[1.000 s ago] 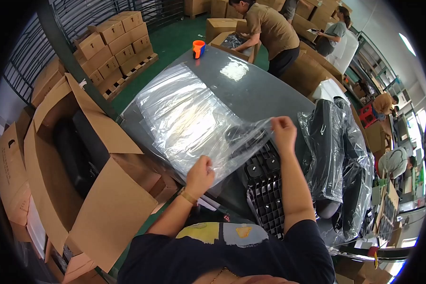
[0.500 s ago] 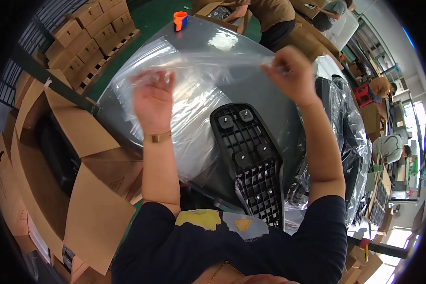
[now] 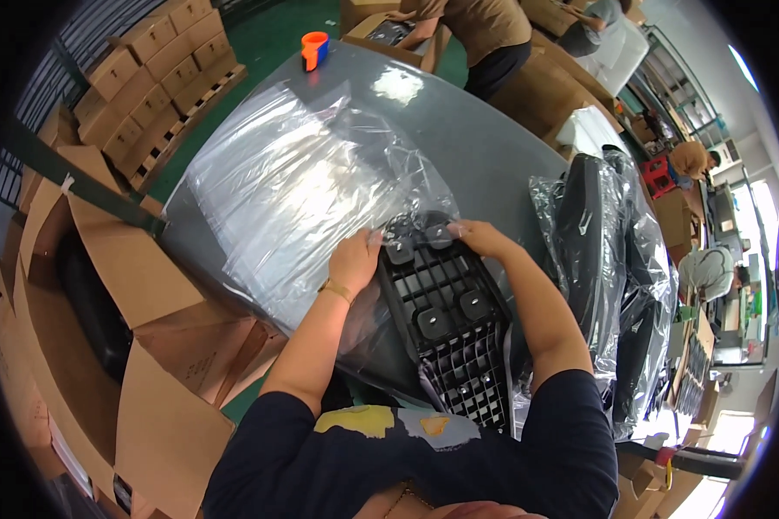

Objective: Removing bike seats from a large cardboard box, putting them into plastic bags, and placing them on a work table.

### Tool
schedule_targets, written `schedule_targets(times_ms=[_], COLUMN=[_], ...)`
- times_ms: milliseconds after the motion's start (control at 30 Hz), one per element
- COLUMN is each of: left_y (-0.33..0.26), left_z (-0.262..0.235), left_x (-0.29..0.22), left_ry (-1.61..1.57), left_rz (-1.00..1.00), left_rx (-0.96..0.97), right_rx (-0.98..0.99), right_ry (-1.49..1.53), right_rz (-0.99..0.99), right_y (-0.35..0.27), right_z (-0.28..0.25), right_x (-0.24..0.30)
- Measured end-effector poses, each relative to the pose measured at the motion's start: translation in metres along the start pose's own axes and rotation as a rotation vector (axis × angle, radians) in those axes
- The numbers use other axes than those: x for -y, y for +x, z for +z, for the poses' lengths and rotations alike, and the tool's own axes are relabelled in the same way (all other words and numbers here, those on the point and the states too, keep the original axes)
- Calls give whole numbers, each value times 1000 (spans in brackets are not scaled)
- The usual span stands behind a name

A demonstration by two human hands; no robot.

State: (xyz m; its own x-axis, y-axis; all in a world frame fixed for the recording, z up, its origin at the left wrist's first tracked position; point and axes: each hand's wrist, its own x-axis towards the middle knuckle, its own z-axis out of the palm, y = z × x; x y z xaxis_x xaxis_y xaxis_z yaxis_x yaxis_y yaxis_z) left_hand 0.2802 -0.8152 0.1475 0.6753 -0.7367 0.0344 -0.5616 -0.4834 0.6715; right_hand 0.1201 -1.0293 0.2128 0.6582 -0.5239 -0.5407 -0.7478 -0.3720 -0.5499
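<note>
The black panel (image 3: 448, 304) lies grid side up at the near edge of the grey table (image 3: 485, 143), its long axis running from far and slightly left to near and slightly right. The left hand (image 3: 353, 262) and right hand (image 3: 486, 239) flank its far end about equally close, fingers nearly closed, each appearing to pinch the clear bag (image 3: 413, 180) draped over that end; whether either also grips the panel cannot be told

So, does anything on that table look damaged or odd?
Nothing stands out. The clear plastic bags are creased, but no spill shows on the grey table, and the black ribbed part shows no obvious damage.
</note>
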Motion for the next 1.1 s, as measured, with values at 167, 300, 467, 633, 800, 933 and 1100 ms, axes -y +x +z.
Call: schedule_targets(times_ms=[167, 300, 467, 633, 800, 933, 1100], left_y=[-4, 29, 60, 19, -54, -122, -195], left_z=[4, 17, 45, 79, 40, 5, -23], left_x=[-21, -45, -109, -90, -102, -87, -67], left_ry=[5, -327, -419, -435, -256, -372, -291], left_rz=[-135, 15, 233, 260, 630, 689, 729], left_rx=[65, -89, -35, -67, -224, 187, 441], right_rx=[-308, -612, -845, -973, -1078, -916, -740], right_ry=[-367, -388, -293, -39, 398, 358, 591], right_rz=[-245, -121, 205, 156, 126, 82, 186], right_y=[11, 11, -3, -77, -179, -253, -309], right_z=[11, -44, -94, -3, 107, 202, 292], right_x=[-21, -21, -60, -92, -98, -126, -143])
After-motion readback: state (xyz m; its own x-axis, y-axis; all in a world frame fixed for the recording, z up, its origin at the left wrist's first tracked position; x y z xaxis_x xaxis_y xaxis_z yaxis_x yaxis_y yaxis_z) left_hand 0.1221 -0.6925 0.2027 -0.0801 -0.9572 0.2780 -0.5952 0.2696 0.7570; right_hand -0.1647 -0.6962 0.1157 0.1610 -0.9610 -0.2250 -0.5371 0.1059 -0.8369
